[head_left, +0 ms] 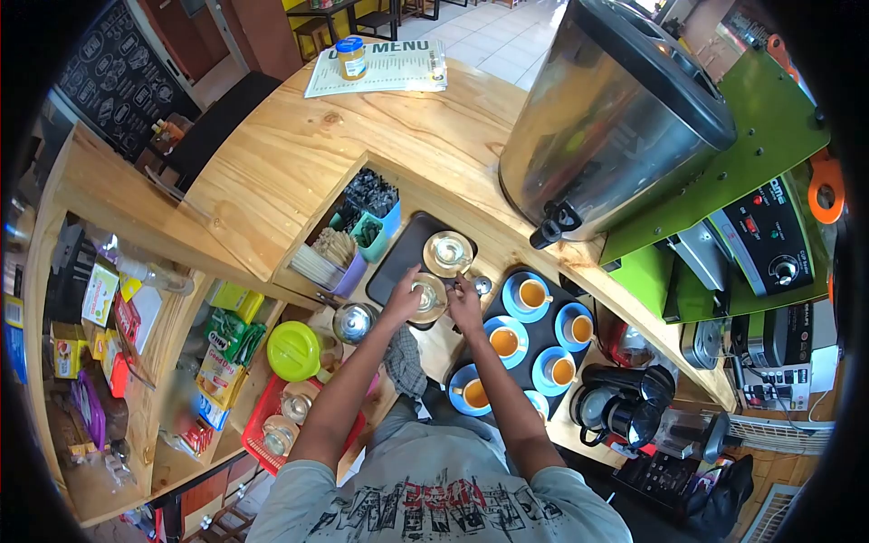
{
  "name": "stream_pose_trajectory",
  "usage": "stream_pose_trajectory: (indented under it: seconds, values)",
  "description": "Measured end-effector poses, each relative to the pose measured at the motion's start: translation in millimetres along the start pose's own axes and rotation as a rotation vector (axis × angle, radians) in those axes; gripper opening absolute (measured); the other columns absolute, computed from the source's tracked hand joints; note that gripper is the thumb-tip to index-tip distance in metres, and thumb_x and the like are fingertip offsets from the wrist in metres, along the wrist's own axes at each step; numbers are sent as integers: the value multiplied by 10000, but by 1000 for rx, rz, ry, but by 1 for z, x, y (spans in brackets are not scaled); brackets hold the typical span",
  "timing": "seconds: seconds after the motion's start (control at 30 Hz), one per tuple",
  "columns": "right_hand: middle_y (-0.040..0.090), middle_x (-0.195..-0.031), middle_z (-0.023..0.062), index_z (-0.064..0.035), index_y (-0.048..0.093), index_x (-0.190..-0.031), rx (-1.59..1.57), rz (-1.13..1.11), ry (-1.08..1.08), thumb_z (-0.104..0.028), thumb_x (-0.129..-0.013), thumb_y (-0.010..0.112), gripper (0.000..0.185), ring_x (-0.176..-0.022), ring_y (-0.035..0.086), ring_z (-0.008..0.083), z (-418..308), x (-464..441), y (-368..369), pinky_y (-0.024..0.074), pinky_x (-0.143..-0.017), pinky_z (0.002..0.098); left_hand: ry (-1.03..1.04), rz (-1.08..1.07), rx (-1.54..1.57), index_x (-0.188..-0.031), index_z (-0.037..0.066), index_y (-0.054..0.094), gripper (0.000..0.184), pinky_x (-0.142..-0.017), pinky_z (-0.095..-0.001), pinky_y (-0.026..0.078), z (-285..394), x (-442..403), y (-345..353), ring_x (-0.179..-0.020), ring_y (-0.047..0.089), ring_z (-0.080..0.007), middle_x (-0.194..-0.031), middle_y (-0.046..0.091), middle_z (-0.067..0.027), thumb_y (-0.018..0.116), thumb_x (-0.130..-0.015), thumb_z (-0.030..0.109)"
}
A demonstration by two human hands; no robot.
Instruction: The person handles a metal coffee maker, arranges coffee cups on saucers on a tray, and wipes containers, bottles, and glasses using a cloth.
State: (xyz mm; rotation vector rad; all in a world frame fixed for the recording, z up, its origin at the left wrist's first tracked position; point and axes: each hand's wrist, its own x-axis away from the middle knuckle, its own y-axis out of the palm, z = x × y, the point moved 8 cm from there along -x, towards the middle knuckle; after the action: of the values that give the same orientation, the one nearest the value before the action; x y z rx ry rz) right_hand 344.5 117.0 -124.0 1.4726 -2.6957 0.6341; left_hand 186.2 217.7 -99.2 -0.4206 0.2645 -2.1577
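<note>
A dark tray (391,267) lies in front of me, with a glass cup on a wooden-coloured saucer (439,264) at its far end. Nearer to me is a second glass cup (422,294) on a similar saucer (433,314). My left hand (403,295) is closed at the left side of this nearer cup. On its right, my right hand (465,304) has its fingers pinched together by the saucer's edge; what they hold is too small to make out. A round metal object (482,285) sits just beyond that hand.
At right, a black tray (478,355) carries several blue cups and saucers with orange-brown drink. A large metal dispenser (588,127) stands above it, its tap jutting out. Holders with stirrers (339,258) are at left, beside a metal pot (354,322) and a red basket (258,425).
</note>
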Motion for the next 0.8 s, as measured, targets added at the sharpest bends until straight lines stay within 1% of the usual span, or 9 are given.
stream_pose_trajectory:
  seconds: [0.03,0.07,0.1,0.17,0.23,0.33,0.5,0.63,0.8]
  values:
    - [656,-1309,293,94,528,-1472,-19,35,-29,-184,-973,681,592,-1156,674,361,-10,-3,-4,527,-985,403,7,-4,5,-1576,7,417,617,-1216,-403,353,6,-8,2,-1460,485,-371,-1529,525,-287,543,-974,65]
    - [630,-1366,308,97,534,-1464,-29,27,26,-188,-988,657,568,-1232,646,390,-12,-6,-6,507,-1039,426,-16,-56,142,-1580,7,410,623,-1224,-414,343,10,-14,8,-1471,474,-378,-1532,520,-298,546,-975,70]
    - [630,-1366,308,97,534,-1464,-25,34,26,-188,-988,657,568,-1232,646,390,-14,-8,-7,507,-1039,426,-41,-109,277,-1584,6,403,629,-1231,-425,334,10,-21,15,-1482,463,-385,-1535,514,-309,548,-976,75]
    - [615,-1378,323,96,534,-1461,156,194,-80,-203,-999,641,561,-1265,616,428,-27,-11,-19,482,-1077,454,-92,-117,236,-1590,-5,387,634,-1239,-436,319,9,-36,20,-1477,473,-376,-1534,513,-316,543,-981,75]
    - [569,-1434,335,95,507,-1478,118,176,-31,-208,-999,642,583,-1341,557,455,-29,-16,-21,444,-1132,468,-25,-87,-64,-1607,4,365,646,-1224,-429,336,-5,-58,23,-1461,496,-339,-1546,521,-282,536,-988,68]
    - [465,-1558,328,100,443,-1524,124,143,11,-227,-1000,658,654,-1489,420,426,-18,-24,-17,313,-1255,431,-117,-175,-52,-1624,24,346,660,-1230,-425,330,12,-58,27,-1474,482,-350,-1567,505,-266,537,-993,71]
    - [457,-1567,322,108,435,-1524,187,126,-59,-207,-1001,654,649,-1493,420,417,-9,-31,-13,305,-1261,425,-110,-213,44,-1636,38,327,683,-1214,-433,363,22,-61,35,-1466,483,-382,-1568,501,-267,560,-997,97]
    - [458,-1566,315,109,426,-1530,155,127,-54,-142,-985,669,647,-1487,430,413,-8,-31,-12,369,-1234,418,-101,-186,-45,-1637,29,316,693,-1181,-428,410,6,-69,39,-1448,504,-386,-1570,496,-270,585,-1006,123]
    - [449,-1573,310,107,422,-1533,122,130,-76,-102,-975,673,646,-1491,417,423,-2,-34,-6,426,-1202,412,-86,-208,5,-1630,2,311,699,-1182,-403,409,8,-71,38,-1452,502,-376,-1584,478,-271,598,-1003,114]
